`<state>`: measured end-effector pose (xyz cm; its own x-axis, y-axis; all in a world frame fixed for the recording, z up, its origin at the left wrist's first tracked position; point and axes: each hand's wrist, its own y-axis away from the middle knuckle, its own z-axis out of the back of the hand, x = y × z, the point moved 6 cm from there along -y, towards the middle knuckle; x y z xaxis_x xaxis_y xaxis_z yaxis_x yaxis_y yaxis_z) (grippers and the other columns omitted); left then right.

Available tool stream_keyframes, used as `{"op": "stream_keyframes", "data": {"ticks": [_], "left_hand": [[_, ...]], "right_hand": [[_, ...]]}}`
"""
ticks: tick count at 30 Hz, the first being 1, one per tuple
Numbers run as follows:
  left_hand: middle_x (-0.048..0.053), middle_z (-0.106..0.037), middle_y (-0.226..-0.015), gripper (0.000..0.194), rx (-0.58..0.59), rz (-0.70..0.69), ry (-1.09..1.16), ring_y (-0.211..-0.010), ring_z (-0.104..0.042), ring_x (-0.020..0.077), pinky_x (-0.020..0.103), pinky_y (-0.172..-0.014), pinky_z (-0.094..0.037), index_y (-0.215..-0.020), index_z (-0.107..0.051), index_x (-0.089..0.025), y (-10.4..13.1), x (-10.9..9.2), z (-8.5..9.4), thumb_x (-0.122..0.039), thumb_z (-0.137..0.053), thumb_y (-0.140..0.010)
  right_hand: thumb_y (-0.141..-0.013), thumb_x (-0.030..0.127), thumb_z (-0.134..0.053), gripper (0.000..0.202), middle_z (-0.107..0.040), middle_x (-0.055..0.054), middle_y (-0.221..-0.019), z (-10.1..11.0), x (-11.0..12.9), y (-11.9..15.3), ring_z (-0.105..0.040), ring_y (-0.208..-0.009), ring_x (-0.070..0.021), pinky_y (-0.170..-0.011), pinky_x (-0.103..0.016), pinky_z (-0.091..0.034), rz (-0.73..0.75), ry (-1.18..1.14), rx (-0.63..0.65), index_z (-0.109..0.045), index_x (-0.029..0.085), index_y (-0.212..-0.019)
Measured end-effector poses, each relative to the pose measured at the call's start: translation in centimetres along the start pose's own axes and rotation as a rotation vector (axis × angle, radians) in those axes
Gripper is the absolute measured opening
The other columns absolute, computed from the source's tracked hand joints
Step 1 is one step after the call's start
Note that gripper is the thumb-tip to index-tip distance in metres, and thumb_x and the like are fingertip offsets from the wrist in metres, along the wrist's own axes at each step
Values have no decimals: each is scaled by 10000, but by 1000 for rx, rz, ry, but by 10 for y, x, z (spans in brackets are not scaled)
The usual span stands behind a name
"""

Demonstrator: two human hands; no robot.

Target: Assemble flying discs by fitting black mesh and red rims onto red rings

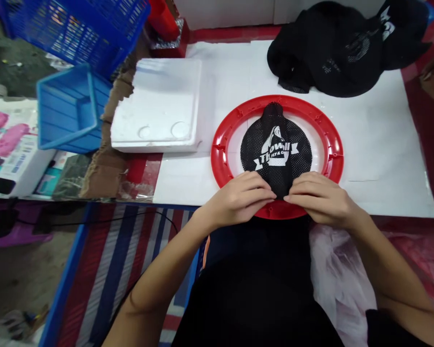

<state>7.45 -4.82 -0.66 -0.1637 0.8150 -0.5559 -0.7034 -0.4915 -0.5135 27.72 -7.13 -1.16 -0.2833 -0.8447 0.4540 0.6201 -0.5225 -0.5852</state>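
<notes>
A round black mesh piece (253, 144) with a white printed logo lies inside a red plastic ring (222, 144) on the white-covered table. Its far end narrows into a tab that reaches over the ring's far inner edge. My left hand (244, 195) pinches the near edge of the mesh from the left, over the ring's near rim. From the right, my right hand (316, 197) pinches the same edge, its fingertips close to those of the left. The fingers hide part of the near rim.
A pile of black mesh pieces (332, 48) lies at the back right. To the left are a white foam block (159, 103), a torn cardboard edge (104, 159), a light blue basket (68, 106) and a dark blue crate (75, 29). A clear plastic bag (340, 274) hangs beside my lap.
</notes>
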Motion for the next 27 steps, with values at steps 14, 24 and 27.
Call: {"op": "stream_keyframes", "data": {"ticks": [14,24,27], "left_hand": [[65,-791,-976,184,85,-90,-93,-877,-655,196,354,-730,-488,-1092,-768,-217,0,-4,-2,-115,-638,-1011],[72,-762,-973,225,241,-106,-271,-927,-648,232,399,-783,-479,-1014,-763,-199,-5,-15,-5,-92,-568,-980],[68,-765,-1018,163,163,29,-201,-992,-669,238,423,-903,-512,-1024,-786,-228,-4,-15,0,-226,-623,-1006]], "right_hand": [[-953,-16,-560,263,-738,-117,-1022,-5,15,-12,-665,-1079,-268,-921,-450,-594,81,162,139,-718,133,-1101],[-997,68,-593,182,-726,-111,-998,-12,34,-13,-655,-1030,-276,-1007,-477,-589,217,513,272,-760,141,-997],[-988,95,-634,165,-729,-138,-1047,-20,51,-13,-658,-1049,-300,-1072,-500,-562,236,689,353,-778,111,-1067]]}}
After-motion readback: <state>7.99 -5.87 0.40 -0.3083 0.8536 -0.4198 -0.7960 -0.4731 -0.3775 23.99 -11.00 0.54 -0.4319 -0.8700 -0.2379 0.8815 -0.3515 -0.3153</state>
